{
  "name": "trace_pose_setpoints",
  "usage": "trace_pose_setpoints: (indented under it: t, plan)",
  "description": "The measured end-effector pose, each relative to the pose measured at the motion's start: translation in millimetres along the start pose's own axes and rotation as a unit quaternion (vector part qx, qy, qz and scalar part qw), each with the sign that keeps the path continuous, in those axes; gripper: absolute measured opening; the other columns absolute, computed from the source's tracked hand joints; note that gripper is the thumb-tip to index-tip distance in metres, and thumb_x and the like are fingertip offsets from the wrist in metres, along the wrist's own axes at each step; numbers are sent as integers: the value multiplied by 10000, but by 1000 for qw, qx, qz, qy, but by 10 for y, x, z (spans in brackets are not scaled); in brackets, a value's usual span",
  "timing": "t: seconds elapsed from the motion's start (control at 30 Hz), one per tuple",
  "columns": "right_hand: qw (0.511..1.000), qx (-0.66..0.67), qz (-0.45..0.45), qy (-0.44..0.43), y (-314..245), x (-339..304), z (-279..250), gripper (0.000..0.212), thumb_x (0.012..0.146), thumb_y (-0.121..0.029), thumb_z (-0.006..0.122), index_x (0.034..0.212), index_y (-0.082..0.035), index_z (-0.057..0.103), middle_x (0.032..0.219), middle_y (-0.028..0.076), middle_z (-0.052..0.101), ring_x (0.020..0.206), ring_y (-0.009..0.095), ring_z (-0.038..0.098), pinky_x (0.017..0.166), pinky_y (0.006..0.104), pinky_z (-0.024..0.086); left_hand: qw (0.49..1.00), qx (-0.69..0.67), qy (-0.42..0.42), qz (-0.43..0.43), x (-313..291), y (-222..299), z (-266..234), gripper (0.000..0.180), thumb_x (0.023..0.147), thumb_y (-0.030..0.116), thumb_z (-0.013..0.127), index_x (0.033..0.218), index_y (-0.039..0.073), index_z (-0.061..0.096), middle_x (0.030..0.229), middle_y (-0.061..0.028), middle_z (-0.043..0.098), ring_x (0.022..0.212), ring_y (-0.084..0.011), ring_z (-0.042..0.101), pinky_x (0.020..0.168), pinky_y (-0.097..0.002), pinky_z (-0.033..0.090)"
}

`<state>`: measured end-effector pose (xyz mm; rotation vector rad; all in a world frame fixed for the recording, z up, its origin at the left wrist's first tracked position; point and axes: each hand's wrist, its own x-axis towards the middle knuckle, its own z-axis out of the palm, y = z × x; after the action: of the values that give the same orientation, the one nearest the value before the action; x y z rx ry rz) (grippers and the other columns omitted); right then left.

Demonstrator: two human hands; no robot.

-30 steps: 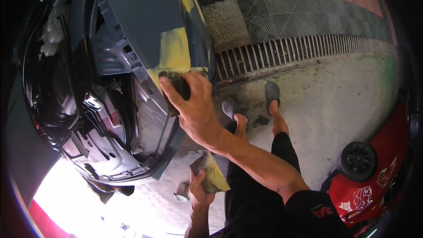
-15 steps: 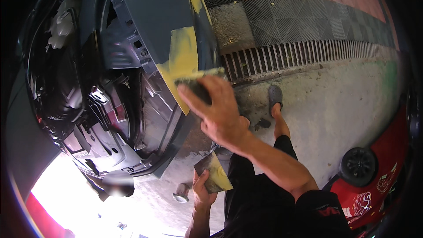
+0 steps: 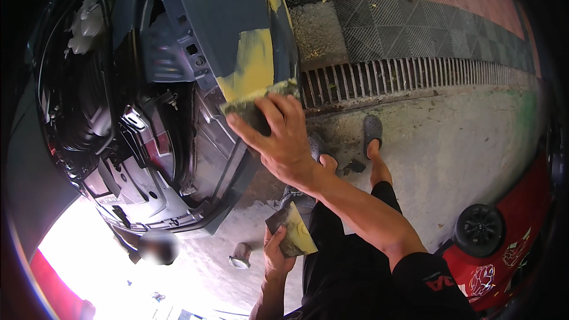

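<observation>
My right hand [image 3: 281,136] grips a wide flat putty spreader [image 3: 252,112], fingers splayed across its back. The spreader's yellow-smeared edge lies on the dark grey car fender [image 3: 213,6]. Just beyond that edge, a patch of yellow putty [image 3: 255,59] covers part of the panel, and a second yellow streak runs along the fender's outer side. Lower down, my left hand [image 3: 277,253] holds a flat square mixing plate [image 3: 296,234], with a mound of yellow putty on its right half. My fingers hide part of the spreader.
The open engine bay [image 3: 142,130] fills the left. A floor drain grate [image 3: 403,77] crosses beyond my feet, with grey plastic floor tiles [image 3: 403,29] behind it. A small can [image 3: 240,255] stands near my left hand. A red car [image 3: 515,219] is at right.
My right hand has drawn the spreader slightly left and nearer over the fender. The panel and floor have shifted slightly in view. My left hand still holds the putty plate.
</observation>
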<state>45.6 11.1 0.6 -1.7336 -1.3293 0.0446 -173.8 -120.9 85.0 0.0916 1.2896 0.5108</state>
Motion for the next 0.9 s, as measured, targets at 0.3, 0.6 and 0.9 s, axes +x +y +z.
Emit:
trace_pose_setpoints:
  t: [0.3,0.6,0.9]
  plan:
    - [996,75,22,36,507,430,-195,848,832,-39,870,1561,-368,587,1369,139,548,1308,349,541,1096,524,467,1000,12,14,8,36,-34,71,385,1051,61,592,1436,49,573,1280,-122,696,1129,-255,721,977,-423,606]
    - [990,130,22,55,776,734,-66,953,712,88,834,1545,-320,619,1399,144,569,1311,373,549,1134,493,477,1000,28,0,7,70,-33,40,372,1053,59,588,1425,47,583,1299,-125,689,1168,-253,709,1023,-413,583]
    - [993,106,44,35,482,470,43,865,794,17,869,1548,-302,589,1383,173,532,1295,378,508,1077,506,478,1000,24,3,-10,108,-27,44,385,1052,45,585,1437,43,580,1305,-120,689,1168,-252,710,1009,-417,597]
